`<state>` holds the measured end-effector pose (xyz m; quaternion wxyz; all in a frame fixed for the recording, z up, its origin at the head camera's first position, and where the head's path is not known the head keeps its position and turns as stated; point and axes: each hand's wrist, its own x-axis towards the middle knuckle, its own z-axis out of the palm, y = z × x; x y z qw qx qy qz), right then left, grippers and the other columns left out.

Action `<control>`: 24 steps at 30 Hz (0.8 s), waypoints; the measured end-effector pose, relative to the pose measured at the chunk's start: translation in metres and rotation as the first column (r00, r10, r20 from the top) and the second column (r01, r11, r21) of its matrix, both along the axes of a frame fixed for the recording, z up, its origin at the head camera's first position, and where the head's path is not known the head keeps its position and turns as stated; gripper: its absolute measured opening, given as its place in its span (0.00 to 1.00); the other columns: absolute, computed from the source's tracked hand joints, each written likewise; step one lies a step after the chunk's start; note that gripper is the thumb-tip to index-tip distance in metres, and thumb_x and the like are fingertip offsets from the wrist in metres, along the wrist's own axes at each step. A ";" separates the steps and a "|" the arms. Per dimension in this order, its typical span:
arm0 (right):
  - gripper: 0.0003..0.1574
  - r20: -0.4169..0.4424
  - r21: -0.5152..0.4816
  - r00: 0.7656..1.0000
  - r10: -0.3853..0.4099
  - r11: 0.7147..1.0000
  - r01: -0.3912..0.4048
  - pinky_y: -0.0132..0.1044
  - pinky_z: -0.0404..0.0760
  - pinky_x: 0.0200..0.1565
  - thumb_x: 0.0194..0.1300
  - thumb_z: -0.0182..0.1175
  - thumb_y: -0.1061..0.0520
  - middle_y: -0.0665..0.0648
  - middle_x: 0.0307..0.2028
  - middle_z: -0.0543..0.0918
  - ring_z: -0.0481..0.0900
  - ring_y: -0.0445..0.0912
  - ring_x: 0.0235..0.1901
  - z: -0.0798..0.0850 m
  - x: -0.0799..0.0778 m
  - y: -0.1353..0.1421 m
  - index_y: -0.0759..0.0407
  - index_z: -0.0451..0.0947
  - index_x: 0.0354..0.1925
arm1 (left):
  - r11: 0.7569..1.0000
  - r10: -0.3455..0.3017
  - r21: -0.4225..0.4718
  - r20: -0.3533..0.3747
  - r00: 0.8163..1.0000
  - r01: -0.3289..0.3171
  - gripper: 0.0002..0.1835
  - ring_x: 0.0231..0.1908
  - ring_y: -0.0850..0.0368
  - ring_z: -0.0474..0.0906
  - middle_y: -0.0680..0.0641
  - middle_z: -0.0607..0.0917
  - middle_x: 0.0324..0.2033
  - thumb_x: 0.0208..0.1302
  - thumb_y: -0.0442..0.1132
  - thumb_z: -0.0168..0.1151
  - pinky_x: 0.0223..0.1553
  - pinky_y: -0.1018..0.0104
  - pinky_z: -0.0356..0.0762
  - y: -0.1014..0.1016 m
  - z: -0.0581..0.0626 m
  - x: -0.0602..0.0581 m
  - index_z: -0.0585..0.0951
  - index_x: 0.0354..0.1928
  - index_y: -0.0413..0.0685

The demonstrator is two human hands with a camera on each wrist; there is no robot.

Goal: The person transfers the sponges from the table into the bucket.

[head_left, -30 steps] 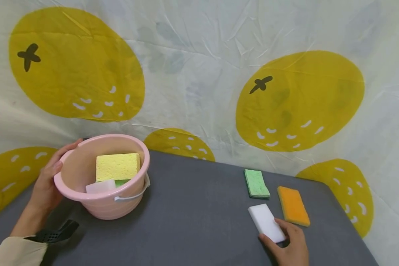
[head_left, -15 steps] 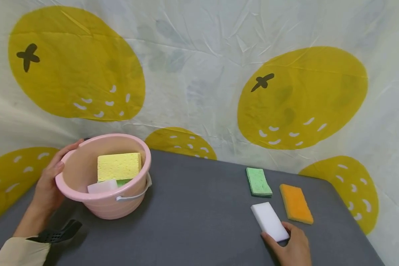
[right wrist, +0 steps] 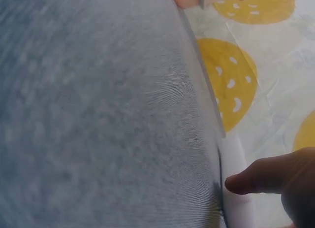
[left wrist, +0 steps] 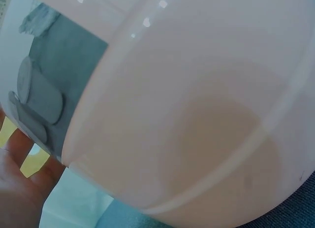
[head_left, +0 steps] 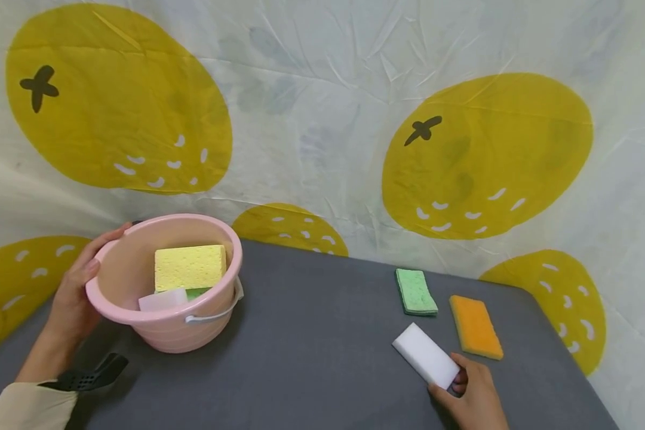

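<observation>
At the left of the head view my left hand point(head_left: 75, 292) holds a pink bucket point(head_left: 185, 337) by its side, at the rim. The bucket is tipped toward me. Inside it are a yellow sponge point(head_left: 190, 267), a white sponge point(head_left: 163, 300) and part of a green one point(head_left: 196, 293). My right hand point(head_left: 473, 388) pinches the near end of another white sponge point(head_left: 424, 353), thumb on one side and fingers on the other. In the right wrist view, the thumb point(right wrist: 256, 178) presses against that white sponge. The bucket wall point(left wrist: 162, 129) fills most of the left wrist view.
A green sponge point(head_left: 416, 291) and an orange sponge point(head_left: 475, 326) lie on the dark grey tabletop point(head_left: 312, 334) beyond my right hand. A white sheet with yellow fruit prints point(head_left: 312, 119) hangs behind the table. The bucket's pale handle point(head_left: 213, 316) hangs down its side.
The white sponge in my right hand has turned, its far end swinging left. My left hand and the bucket stay about where they were.
</observation>
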<state>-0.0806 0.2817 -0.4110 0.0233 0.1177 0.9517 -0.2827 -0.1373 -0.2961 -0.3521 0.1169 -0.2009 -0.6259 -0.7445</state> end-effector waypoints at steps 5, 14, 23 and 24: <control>0.52 0.001 -0.029 1.000 -0.027 0.999 0.027 0.38 0.76 0.31 0.39 0.71 0.43 0.64 0.36 0.66 0.70 0.46 0.30 0.000 -0.002 -0.001 0.74 0.63 0.53 | 1.000 0.016 -0.007 0.009 1.000 -0.016 0.27 0.59 0.55 0.58 0.47 0.50 0.67 0.64 0.35 0.30 0.51 0.72 0.67 0.000 0.002 0.002 0.52 0.67 0.42; 0.53 -0.037 -0.109 0.999 -0.019 0.994 0.015 0.35 0.76 0.35 0.39 0.67 0.35 0.60 0.42 0.70 0.72 0.47 0.35 0.023 -0.005 -0.013 0.63 0.64 0.57 | 0.999 0.051 0.007 0.071 0.996 -0.052 0.27 0.59 0.55 0.57 0.49 0.51 0.66 0.64 0.39 0.33 0.51 0.71 0.67 0.004 0.002 0.000 0.53 0.67 0.45; 0.43 -0.274 -0.140 0.957 0.101 0.980 -0.143 0.33 0.77 0.37 0.44 0.66 0.38 0.54 0.46 0.71 0.73 0.45 0.38 0.049 -0.013 -0.037 0.56 0.69 0.55 | 0.997 0.080 -0.019 0.090 0.993 -0.079 0.27 0.59 0.54 0.57 0.49 0.51 0.66 0.65 0.41 0.33 0.50 0.71 0.68 0.003 0.002 0.000 0.53 0.67 0.47; 0.41 -0.310 -0.145 0.943 0.122 0.974 -0.174 0.34 0.77 0.37 0.44 0.66 0.39 0.53 0.45 0.71 0.73 0.45 0.37 0.051 -0.014 -0.041 0.56 0.70 0.54 | 0.997 0.080 -0.018 0.087 0.993 -0.079 0.27 0.59 0.54 0.57 0.49 0.51 0.66 0.65 0.41 0.34 0.50 0.70 0.68 0.003 0.002 0.000 0.53 0.67 0.47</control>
